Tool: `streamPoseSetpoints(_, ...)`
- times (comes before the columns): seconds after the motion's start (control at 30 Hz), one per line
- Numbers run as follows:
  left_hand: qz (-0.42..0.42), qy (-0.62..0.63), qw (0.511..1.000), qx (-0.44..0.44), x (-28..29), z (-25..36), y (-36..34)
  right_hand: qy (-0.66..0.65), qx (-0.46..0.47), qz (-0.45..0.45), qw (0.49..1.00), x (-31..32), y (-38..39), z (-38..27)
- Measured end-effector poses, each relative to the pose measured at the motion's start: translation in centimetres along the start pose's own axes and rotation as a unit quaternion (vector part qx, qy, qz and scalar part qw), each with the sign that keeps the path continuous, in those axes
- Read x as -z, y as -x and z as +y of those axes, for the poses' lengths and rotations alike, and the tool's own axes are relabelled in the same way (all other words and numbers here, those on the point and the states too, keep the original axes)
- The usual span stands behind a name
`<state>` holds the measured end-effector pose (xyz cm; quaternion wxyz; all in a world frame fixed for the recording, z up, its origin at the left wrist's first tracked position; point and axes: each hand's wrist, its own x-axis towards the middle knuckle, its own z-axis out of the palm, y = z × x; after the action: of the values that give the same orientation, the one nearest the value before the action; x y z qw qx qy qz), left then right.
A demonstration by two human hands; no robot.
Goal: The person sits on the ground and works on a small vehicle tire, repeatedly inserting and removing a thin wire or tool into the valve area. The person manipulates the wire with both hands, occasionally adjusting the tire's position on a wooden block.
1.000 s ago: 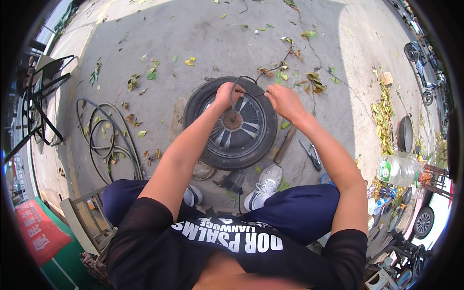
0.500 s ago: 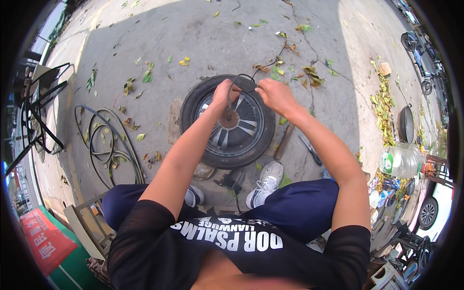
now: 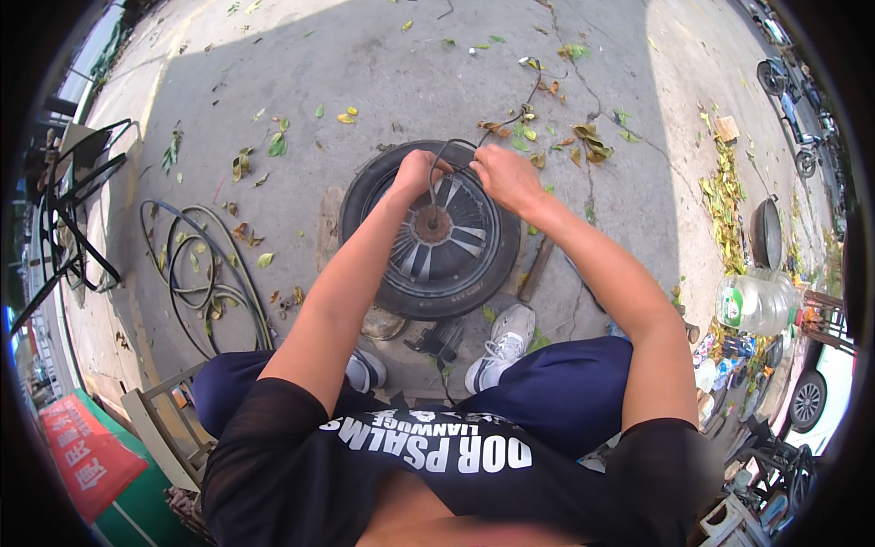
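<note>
A wheel with a black tyre (image 3: pixel 442 303) and a spoked motor hub lies flat on the concrete in front of my shoes. A dark cable (image 3: pixel 432 187) rises from the rusty centre (image 3: pixel 431 223) and loops beyond the tyre's upper edge. My left hand (image 3: pixel 419 171) is closed at the upper left of the hub beside the cable; what its fingertips hold is hidden. My right hand (image 3: pixel 504 178) pinches the cable at the upper right of the wheel, its fingertips close to my left hand.
A coiled hose (image 3: pixel 202 260) and a black metal frame (image 3: pixel 82 210) lie left. A wooden bar (image 3: pixel 536 269) is beside the tyre, a black metal piece (image 3: pixel 433 337) below it. Rightward are a plastic jug (image 3: pixel 761 305), round pan (image 3: pixel 764 232), fallen leaves (image 3: pixel 725 210), scooters and a car.
My right hand has moved left, closer to my left hand and the cable over the wheel. My left hand has shifted slightly left. The view has shifted a little.
</note>
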<state>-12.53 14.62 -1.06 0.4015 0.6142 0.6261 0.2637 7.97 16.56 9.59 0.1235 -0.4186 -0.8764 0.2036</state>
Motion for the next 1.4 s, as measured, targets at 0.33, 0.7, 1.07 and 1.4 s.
streamPoseSetpoints(0.33,0.032,-0.027,0.999,-0.035,-0.6,0.5,0.2,-0.008,-0.024,0.003,1.000,0.3,-0.3,0.5)
streamPoseSetpoints(0.7,0.000,-0.117,0.993,-0.027,-1.1,0.3,-1.1,0.000,-0.042,-0.012,0.999,-0.9,0.5,1.5)
streamPoseSetpoints(1.07,0.088,-0.161,0.978,-0.097,-2.5,0.7,0.8,-0.010,-0.084,0.009,0.996,-2.4,0.6,2.6)
streamPoseSetpoints(1.4,0.115,-0.214,0.963,-0.116,-3.4,1.0,1.2,-0.237,-0.266,-0.023,0.934,-5.3,0.6,5.7)
